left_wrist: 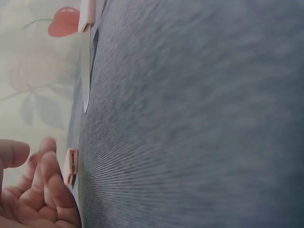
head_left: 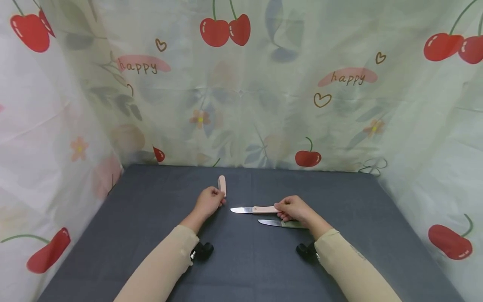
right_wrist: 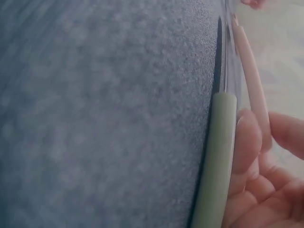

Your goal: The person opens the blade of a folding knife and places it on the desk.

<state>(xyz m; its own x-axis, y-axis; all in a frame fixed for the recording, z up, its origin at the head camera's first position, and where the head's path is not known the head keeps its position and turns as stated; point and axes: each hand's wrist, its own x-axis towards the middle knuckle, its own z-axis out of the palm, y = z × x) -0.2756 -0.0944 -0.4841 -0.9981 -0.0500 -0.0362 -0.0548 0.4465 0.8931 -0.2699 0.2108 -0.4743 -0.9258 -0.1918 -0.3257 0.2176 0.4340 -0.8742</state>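
My right hand (head_left: 296,209) pinches the butt end of a pink-handled folding knife (head_left: 264,209) between thumb and fingers. Its blade is out and points left; in the right wrist view the pink handle (right_wrist: 254,76) slants up from the fingertips. Just nearer to me lies a green-handled knife (head_left: 289,225), blade (head_left: 269,222) also out to the left, its butt hidden under the right hand and wrist. My left hand (head_left: 209,203) is beside a folded pink knife (head_left: 222,183). In the left wrist view, thumb and fingers (left_wrist: 50,166) stand apart, with the folded knife (left_wrist: 71,164) just beyond them.
A dark grey cloth (head_left: 241,268) covers the table. Patterned curtains with cherries (head_left: 241,105) enclose the back and both sides. Black wrist-worn devices (head_left: 203,251) sit at both cuffs, low over the cloth.
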